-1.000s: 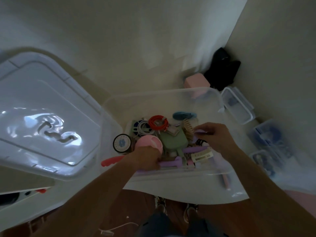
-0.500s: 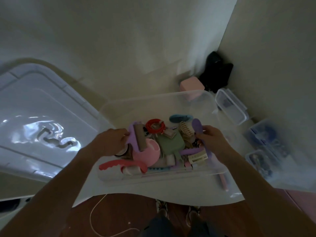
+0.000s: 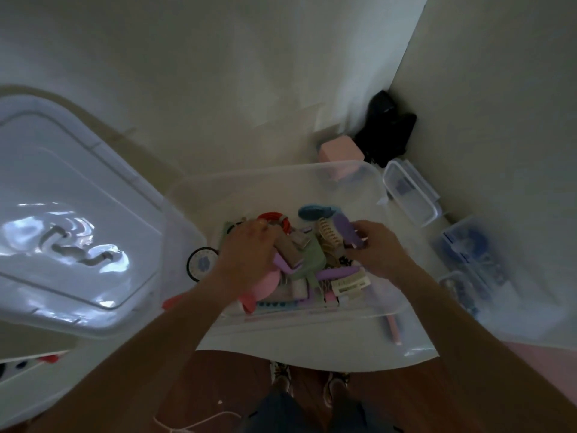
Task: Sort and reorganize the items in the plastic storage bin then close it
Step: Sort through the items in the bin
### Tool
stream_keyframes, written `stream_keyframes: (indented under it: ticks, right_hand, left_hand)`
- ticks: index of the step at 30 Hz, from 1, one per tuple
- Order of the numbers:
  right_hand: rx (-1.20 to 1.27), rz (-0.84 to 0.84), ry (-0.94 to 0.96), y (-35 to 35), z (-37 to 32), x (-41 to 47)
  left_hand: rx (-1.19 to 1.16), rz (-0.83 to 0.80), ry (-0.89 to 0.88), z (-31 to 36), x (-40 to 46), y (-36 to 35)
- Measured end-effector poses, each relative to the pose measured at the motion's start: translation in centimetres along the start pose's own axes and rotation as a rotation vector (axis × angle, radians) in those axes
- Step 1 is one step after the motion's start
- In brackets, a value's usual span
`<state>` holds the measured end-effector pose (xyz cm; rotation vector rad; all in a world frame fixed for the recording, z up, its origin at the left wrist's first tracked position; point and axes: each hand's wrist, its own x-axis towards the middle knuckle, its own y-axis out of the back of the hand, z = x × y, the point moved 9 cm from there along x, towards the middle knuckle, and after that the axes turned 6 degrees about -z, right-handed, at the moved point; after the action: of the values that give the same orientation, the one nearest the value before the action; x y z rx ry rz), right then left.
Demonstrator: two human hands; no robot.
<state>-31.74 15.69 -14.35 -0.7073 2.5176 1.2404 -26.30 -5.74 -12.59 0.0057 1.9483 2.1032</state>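
Note:
A clear plastic storage bin point(image 3: 274, 179) stands open on a white table, its near half full of small items. My right hand point(image 3: 374, 248) pinches a purple hair clip point(image 3: 348, 231) above the pile, beside a beige claw clip point(image 3: 327, 237). My left hand point(image 3: 246, 248) reaches into the pile and grips a purple-and-brown brush point(image 3: 288, 256) that lies across a green pouch point(image 3: 312, 256). A pink round object point(image 3: 265, 287), a red cable coil point(image 3: 278, 218) and a blue clip point(image 3: 315, 212) also lie in the bin. The bin's lid point(image 3: 62, 214) rests to the left.
Smaller clear containers point(image 3: 412, 195) and a box with blue things point(image 3: 471, 248) stand to the right. A pink box point(image 3: 340, 150) and a black bag point(image 3: 388, 126) sit in the far corner. A black round tin point(image 3: 201, 264) is against the bin's left wall. The table edge point(image 3: 312, 367) is near my feet.
My left hand moved right, over the pile's middle, carrying the purple-and-brown brush onto the green pouch. My right hand raised the purple clip slightly.

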Motion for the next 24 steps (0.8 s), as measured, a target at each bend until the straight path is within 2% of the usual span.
stream_keyframes:
  ticks: [3, 6, 11, 14, 20, 24]
  right_hand:
    - [-0.498, -0.308, 0.013, -5.6, 0.1, 0.5]
    - [-0.751, -0.413, -0.023, -8.4, 1.2, 0.8]
    - [-0.681, -0.420, -0.092, -8.5, 2.8, 2.5]
    - [-0.659, -0.502, -0.117, -8.3, 3.0, 2.3]
    - [-0.634, -0.540, -0.059, -6.6, 1.4, 1.5]
    - [-0.582, -0.538, -0.046, -5.4, 0.5, 0.9]
  left_hand:
    - [-0.101, -0.159, -0.064, 3.4, 1.8, -3.6]
    - [-0.211, -0.292, -0.035, 4.9, 2.8, -6.2]
    - [-0.229, -0.400, 0.025, 5.0, 2.4, -8.9]
    - [-0.326, -0.453, 0.080, 3.6, 1.9, -9.9]
    - [-0.452, -0.483, 0.136, 2.2, 1.4, -10.5]
    - [-0.638, -0.496, 0.187, 2.5, 0.9, -10.1]
